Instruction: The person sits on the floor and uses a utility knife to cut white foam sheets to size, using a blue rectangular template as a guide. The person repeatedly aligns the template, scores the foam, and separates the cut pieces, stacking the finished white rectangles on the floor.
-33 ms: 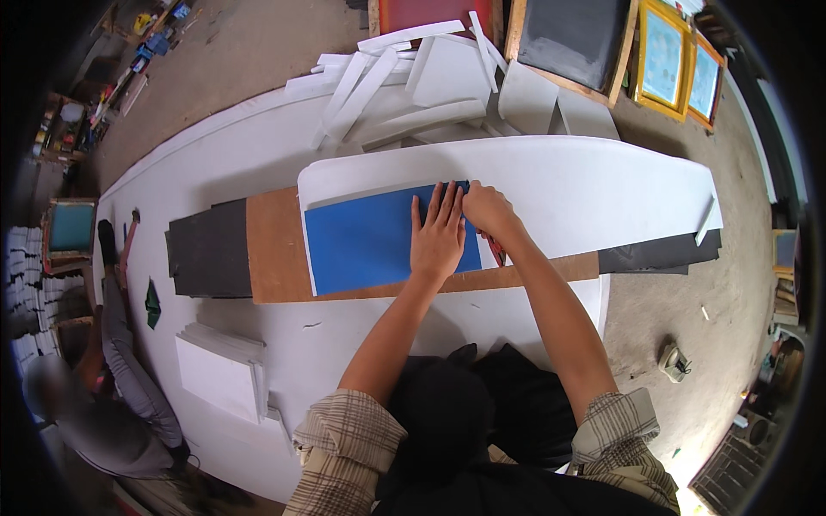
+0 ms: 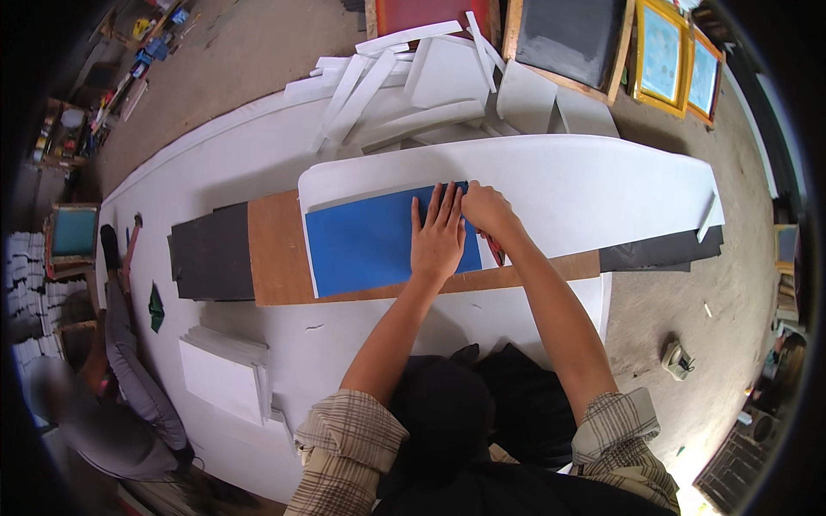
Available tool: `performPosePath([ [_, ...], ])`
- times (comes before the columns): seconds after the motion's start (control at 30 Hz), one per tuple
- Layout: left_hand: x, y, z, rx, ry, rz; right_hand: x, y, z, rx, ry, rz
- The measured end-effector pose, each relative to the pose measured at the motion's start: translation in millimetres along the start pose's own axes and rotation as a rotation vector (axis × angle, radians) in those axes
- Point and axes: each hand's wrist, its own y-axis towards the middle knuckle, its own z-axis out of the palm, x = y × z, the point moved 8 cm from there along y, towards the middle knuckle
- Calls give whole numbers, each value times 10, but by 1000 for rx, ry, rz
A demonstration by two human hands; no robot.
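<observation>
A blue rectangular sheet (image 2: 361, 245) lies on a long white sheet (image 2: 594, 185), over a brown board (image 2: 277, 249). My left hand (image 2: 439, 245) presses flat on the blue sheet near its right end, fingers stretched out and slightly apart. Beside it, my right hand (image 2: 489, 209) is closed at the far right corner of the blue sheet. A small dark bit shows at its fingers, but what it grips is hidden. Just below that hand, a red object (image 2: 494, 250) lies by the blue sheet's right edge, partly covered by my wrist.
White offcuts (image 2: 357, 99) are heaped beyond the white sheet. Dark sheets (image 2: 211, 254) stick out from under the brown board. A stack of white panels (image 2: 219, 374) lies nearer, at left. Another person (image 2: 120, 430) sits at far left. Framed screens (image 2: 564, 43) stand at the back right.
</observation>
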Motion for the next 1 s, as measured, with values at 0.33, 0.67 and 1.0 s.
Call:
performPosePath([
  [0.33,-41,17,44,2,16,-2,-154,-109,149,-19,63,18],
  [0.67,-39,-11,15,-1,61,-35,-520,-870,636,-143,-98,-88],
  [1.0,-24,4,36,-36,10,11,-677,-1181,859,-266,-112,7],
])
